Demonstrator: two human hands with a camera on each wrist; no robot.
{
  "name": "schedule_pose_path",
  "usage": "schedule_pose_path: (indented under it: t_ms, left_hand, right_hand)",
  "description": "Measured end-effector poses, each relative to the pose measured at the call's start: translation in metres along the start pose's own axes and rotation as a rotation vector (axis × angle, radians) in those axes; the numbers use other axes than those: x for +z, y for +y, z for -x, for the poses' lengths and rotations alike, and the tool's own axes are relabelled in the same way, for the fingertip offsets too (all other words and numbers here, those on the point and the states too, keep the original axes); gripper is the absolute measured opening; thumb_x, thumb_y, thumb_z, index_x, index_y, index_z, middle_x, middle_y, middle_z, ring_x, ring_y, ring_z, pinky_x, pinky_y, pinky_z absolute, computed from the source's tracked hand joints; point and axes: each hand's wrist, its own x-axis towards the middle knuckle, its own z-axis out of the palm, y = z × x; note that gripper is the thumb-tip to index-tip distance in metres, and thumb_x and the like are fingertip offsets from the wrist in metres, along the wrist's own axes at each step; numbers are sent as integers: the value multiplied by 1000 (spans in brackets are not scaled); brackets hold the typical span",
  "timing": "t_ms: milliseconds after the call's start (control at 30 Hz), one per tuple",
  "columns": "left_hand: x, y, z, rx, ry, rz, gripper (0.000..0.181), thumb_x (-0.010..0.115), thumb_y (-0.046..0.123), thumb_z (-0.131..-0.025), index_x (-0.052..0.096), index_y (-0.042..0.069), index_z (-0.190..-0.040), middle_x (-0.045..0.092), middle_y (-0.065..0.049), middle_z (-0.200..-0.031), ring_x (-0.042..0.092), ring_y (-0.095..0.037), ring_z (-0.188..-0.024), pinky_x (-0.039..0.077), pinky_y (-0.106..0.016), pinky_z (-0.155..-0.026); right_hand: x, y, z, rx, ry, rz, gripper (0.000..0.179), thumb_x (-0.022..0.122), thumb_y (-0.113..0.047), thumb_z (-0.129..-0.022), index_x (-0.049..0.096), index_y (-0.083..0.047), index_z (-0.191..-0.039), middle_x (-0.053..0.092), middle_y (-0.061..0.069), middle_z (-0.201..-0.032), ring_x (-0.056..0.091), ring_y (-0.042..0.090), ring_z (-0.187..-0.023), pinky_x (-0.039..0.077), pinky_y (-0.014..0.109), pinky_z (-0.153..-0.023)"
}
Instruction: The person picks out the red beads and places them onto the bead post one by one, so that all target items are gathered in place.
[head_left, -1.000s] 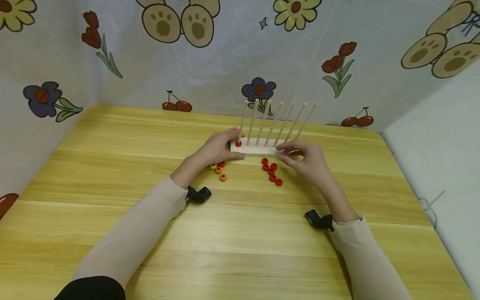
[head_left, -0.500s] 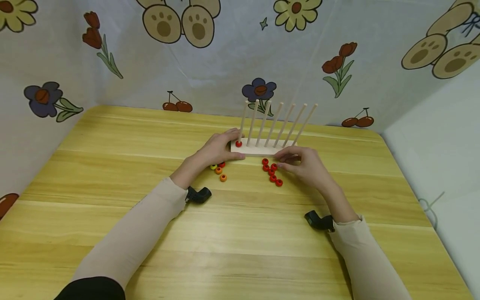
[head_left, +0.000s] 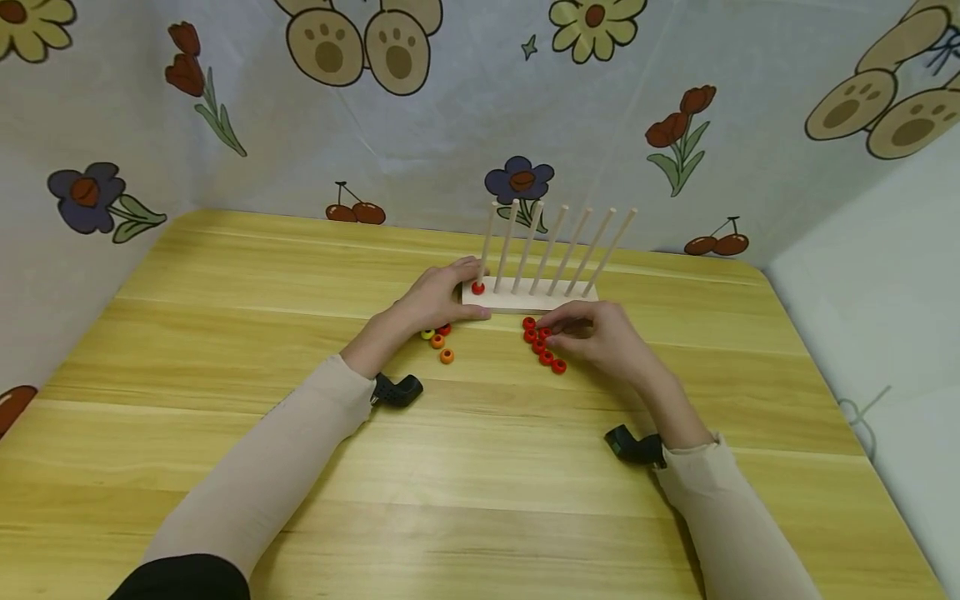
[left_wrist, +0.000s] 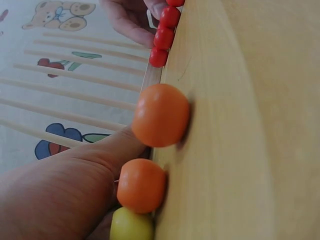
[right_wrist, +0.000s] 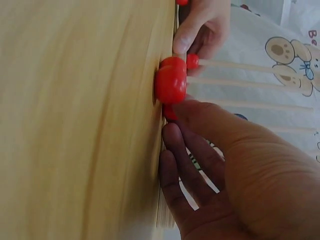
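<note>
The left hand (head_left: 435,298) grips the left end of the rack (head_left: 528,302) standing on the tabletop (head_left: 450,492), one red bead low on its leftmost peg (head_left: 485,248), while the right hand (head_left: 611,337) has thumb and fingertips at the loose red beads (head_left: 546,357) in front, whether pinching one I cannot tell.

Around the centre of the frame I count one board (head_left: 525,304), seven pegs (head_left: 548,250) and one threaded red bead (head_left: 477,289). Just below are six loose red beads (head_left: 538,347); further left I see two orange beads (head_left: 437,342), one yellow bead (head_left: 427,335) and one more red bead (head_left: 444,331).
</note>
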Motion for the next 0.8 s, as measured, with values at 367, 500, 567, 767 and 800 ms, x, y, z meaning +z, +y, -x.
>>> schedule_pose_path:
  t_ms: [367,500,567,767,800]
  left_hand:
    - [-1,0,3,-8,1,10,75,81,41,-94,53,11,-156,34,-10,-172,30,-33,-160,26,-48,-131]
    - [-1,1,3,-9,2,10,76,81,41,-94,52,11,-157,34,-10,-172,30,-33,-159,26,-48,-131]
    - [0,1,2,-10,3,13,76,81,41,-94,52,12,-157,34,-10,-172,30,-33,-160,26,-48,-131]
    - [0,2,1,-13,6,23,76,81,41,-94,52,12,-157,33,-9,-172,30,-33,-160,26,-48,-131]
    - [0,2,1,-12,7,23,76,82,41,-93,52,12,-157,33,-9,-172,30,-33,-160,26,-48,-131]
  right_hand:
    - [4,-5,-1,-13,85,11,18,82,-15,-94,81,-17,-112,79,-2,-106,74,16,-96,60,32,-91]
    - [-1,-11,-2,-26,156,-4,19,82,-12,-94,81,-13,-113,79,1,-107,75,18,-95,60,25,-88]
    - [-4,-15,-3,-37,192,-17,19,81,-11,-94,80,-11,-114,80,4,-109,75,20,-96,60,24,-88]
    - [-12,-31,-8,-99,306,-24,21,79,-16,-97,80,-12,-117,80,2,-109,74,17,-97,60,33,-93]
    - [-13,-35,-9,-118,330,-21,21,79,-17,-97,80,-12,-117,80,1,-108,74,15,-96,60,34,-94]
